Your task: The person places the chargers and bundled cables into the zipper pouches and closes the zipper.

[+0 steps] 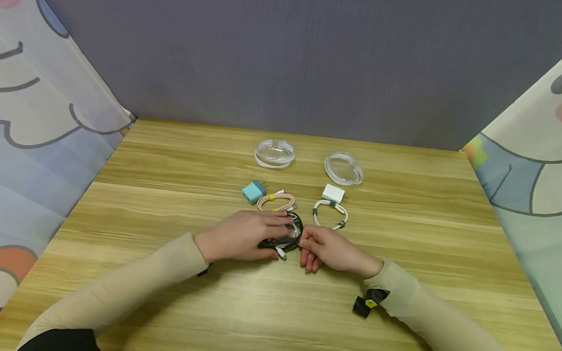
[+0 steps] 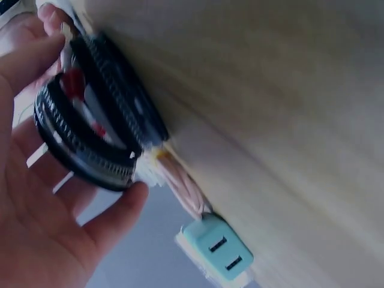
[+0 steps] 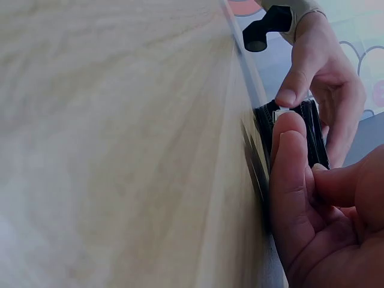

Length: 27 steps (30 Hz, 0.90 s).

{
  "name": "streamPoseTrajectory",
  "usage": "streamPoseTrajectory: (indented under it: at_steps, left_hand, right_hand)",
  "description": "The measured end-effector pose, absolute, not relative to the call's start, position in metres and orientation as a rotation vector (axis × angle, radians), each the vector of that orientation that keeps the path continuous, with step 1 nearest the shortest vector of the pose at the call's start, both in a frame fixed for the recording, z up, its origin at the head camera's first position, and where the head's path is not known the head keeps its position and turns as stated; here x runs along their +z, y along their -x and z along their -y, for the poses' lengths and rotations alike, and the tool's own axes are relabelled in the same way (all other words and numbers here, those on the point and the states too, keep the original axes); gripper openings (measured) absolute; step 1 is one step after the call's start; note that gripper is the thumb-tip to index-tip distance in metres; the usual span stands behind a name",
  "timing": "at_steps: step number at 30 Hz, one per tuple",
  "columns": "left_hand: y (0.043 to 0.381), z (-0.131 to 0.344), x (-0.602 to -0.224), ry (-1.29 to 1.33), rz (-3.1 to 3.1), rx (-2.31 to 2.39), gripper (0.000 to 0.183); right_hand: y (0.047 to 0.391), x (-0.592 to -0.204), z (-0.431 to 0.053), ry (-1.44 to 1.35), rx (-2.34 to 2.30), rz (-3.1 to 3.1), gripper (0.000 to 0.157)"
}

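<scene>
A small round black zip case [image 1: 298,225] stands partly unzipped, its two halves spread like a clamshell. Zipper teeth line both rims in the left wrist view, and red and white pieces [image 2: 74,84] show inside. A white cable plug [image 1: 281,253] pokes out at the near side. My left hand [image 1: 249,235] grips the case from the left, thumb and fingers about its rim. At the right side, my right hand [image 1: 330,248] pinches the case's edge between thumb and forefinger; whether it has the zip pull is hidden. Just beyond lies a coiled pink cable [image 1: 276,200] with a yellow tie.
A teal charger plug [image 1: 254,191] lies by the pink cable. A white charger plug [image 1: 333,193] and a coiled white cable [image 1: 330,214] with dark green ties are at the right. Farther back are two clear round rings [image 1: 274,164] [image 1: 343,179]. A grey wall [image 1: 299,57] closes the table's back.
</scene>
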<state>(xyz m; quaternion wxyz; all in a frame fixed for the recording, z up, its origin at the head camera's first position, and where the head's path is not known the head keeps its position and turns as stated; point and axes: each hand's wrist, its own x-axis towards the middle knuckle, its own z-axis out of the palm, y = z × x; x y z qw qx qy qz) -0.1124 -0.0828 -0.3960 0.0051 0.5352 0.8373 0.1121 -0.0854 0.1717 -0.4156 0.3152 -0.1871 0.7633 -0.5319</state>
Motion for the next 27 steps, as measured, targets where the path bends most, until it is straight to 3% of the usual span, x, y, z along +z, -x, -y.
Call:
streamPoseTrajectory:
  at_steps: [8,18,22,27]
  left_hand:
    - [0.108,0.073,-0.399,-1.694,-2.753,0.369,0.038]
    - [0.108,0.071,-0.396,-1.68,-2.777,0.337,0.041]
    - [0.11,0.076,-0.394,-1.663,-2.706,0.322,0.047]
    - [0.114,0.088,-0.389,-1.659,-2.523,0.295,0.072]
  right_hand:
    - [0.085,-0.416,-0.173,0.555,-1.369,-2.03,0.018]
    - [0.088,-0.415,-0.175,0.604,-1.35,-2.094,0.016]
    - [0.09,-0.415,-0.177,0.592,-1.367,-2.107,0.016]
    - [0.093,-0.416,-0.179,0.583,-1.357,-2.136,0.018]
